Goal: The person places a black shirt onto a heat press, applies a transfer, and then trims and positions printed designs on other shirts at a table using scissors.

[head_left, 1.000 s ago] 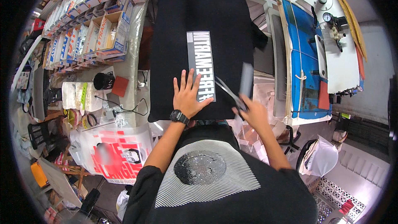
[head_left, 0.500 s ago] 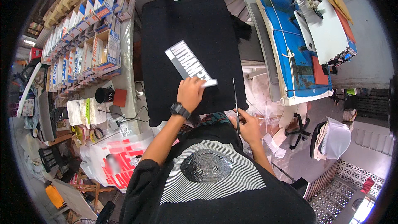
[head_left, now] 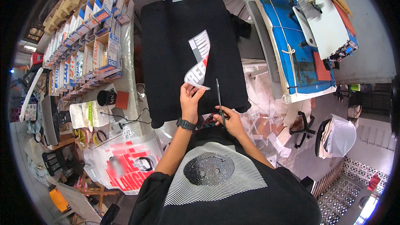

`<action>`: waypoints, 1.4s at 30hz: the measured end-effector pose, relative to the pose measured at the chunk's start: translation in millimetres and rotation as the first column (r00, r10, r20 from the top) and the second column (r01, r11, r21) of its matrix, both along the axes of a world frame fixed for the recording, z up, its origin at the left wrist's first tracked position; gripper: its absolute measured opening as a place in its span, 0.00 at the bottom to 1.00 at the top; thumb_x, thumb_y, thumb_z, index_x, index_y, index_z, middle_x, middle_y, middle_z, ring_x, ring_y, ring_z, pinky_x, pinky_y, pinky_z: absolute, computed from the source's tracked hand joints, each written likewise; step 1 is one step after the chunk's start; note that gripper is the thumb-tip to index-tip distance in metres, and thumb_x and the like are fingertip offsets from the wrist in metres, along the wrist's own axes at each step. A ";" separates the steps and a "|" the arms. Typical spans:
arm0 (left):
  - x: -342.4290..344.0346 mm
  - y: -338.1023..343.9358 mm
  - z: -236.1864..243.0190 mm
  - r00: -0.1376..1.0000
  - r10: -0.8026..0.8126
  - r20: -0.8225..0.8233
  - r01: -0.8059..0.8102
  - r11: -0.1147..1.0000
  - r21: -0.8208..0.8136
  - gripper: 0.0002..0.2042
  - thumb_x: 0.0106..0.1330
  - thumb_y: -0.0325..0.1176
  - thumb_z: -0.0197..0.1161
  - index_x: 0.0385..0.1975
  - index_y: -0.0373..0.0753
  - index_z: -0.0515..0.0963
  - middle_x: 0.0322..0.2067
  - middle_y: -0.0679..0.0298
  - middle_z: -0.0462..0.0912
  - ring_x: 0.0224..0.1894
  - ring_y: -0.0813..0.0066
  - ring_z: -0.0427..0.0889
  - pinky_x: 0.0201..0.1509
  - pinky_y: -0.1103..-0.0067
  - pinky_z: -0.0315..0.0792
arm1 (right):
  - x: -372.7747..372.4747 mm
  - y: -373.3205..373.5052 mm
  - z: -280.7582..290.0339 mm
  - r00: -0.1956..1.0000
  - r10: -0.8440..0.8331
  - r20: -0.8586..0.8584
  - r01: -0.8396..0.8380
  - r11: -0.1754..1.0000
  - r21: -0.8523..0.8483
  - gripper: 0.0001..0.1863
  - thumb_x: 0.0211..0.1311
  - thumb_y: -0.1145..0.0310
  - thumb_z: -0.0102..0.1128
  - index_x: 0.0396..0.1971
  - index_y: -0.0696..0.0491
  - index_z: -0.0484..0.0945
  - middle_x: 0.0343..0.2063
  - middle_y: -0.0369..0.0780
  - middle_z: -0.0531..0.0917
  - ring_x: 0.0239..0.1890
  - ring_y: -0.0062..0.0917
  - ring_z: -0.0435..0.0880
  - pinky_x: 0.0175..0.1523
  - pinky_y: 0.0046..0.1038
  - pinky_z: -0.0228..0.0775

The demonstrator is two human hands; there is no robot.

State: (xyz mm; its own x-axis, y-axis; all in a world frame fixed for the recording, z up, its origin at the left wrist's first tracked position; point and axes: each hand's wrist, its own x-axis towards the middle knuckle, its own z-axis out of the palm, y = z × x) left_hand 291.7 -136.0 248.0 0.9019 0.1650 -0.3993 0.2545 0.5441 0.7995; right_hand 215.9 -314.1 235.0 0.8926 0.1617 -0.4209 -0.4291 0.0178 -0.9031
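Note:
My left hand (head_left: 190,103) pinches the near end of a curled transfer strip (head_left: 196,70) with white block lettering on grey and a touch of red. The strip bends and twists away from me above a black cloth (head_left: 171,37), which looks like a garment spread over a flat board. In my right hand (head_left: 231,121), a pair of scissors (head_left: 219,100) points away from me, its slim blades looking closed. The scissors are beside the strip, apart from it. On my left wrist is a dark watch (head_left: 186,124).
Cardboard boxes (head_left: 106,52) of rolls line the left shelf, with a black mug (head_left: 106,97) nearer. A printed sheet with red lettering (head_left: 125,154) lies at lower left. To the right stand a blue-topped table (head_left: 266,21), a chair base (head_left: 303,126) and scattered clear scraps (head_left: 260,129).
The strip has gone from nearly flat to curled and twisted, its printed end now facing up by my fingers. My right hand and the scissors have moved left, closer to the strip.

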 end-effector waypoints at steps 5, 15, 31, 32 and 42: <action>-0.6 35.2 11.5 0.998 -0.068 0.016 0.069 0.997 -0.037 0.34 0.72 0.50 0.48 0.75 0.46 0.47 0.62 0.48 0.70 0.51 0.61 0.80 0.54 0.69 0.76 | 1.0 6.2 -7.3 0.998 0.007 -0.059 -0.002 0.996 0.089 0.29 0.65 0.67 0.68 0.63 0.61 0.70 0.34 0.42 0.85 0.32 0.20 0.84 0.36 0.21 0.78; 71.7 -82.9 77.2 0.705 -0.699 0.118 -0.138 0.028 0.990 0.16 0.53 0.41 0.71 0.37 0.39 0.80 0.42 0.57 0.77 0.46 0.57 0.77 0.48 0.64 0.74 | 17.5 5.3 -13.0 1.000 -0.020 0.014 0.019 1.000 0.021 0.14 0.67 0.70 0.63 0.47 0.63 0.76 0.25 0.39 0.84 0.21 0.20 0.82 0.27 0.22 0.75; 71.1 -28.8 22.9 0.720 -0.694 -0.016 0.110 0.091 0.990 0.06 0.64 0.25 0.60 0.35 0.33 0.83 0.35 0.51 0.84 0.37 0.49 0.84 0.45 0.64 0.78 | 25.3 5.8 -2.4 0.996 0.082 -0.045 -0.085 0.994 -0.070 0.29 0.63 0.59 0.70 0.58 0.60 0.74 0.21 0.38 0.82 0.19 0.17 0.80 0.25 0.23 0.71; 79.7 -18.2 21.4 0.732 -0.650 0.202 -0.104 0.187 0.977 0.06 0.63 0.23 0.60 0.35 0.31 0.83 0.35 0.50 0.85 0.35 0.56 0.86 0.42 0.67 0.78 | 24.6 4.3 -1.3 0.996 0.083 -0.046 -0.086 0.994 -0.069 0.29 0.63 0.60 0.70 0.58 0.60 0.74 0.21 0.38 0.82 0.19 0.17 0.79 0.26 0.23 0.71; 10.8 34.5 -19.9 0.995 0.030 0.094 -0.070 0.889 0.453 0.19 0.62 0.24 0.69 0.54 0.29 0.79 0.55 0.59 0.78 0.43 0.77 0.84 0.47 0.81 0.79 | -10.4 -8.5 -27.7 0.975 0.223 -0.012 -0.212 0.941 0.264 0.24 0.62 0.61 0.72 0.51 0.58 0.75 0.31 0.35 0.79 0.32 0.17 0.81 0.37 0.24 0.81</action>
State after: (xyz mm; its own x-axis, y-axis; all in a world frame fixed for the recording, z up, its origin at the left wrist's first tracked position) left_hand 302.5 -101.5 228.0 0.9139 0.3563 -0.1947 0.1595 0.1260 0.9791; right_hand 205.5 -322.6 207.2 0.8064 0.4580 -0.3742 -0.4855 0.1513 -0.8610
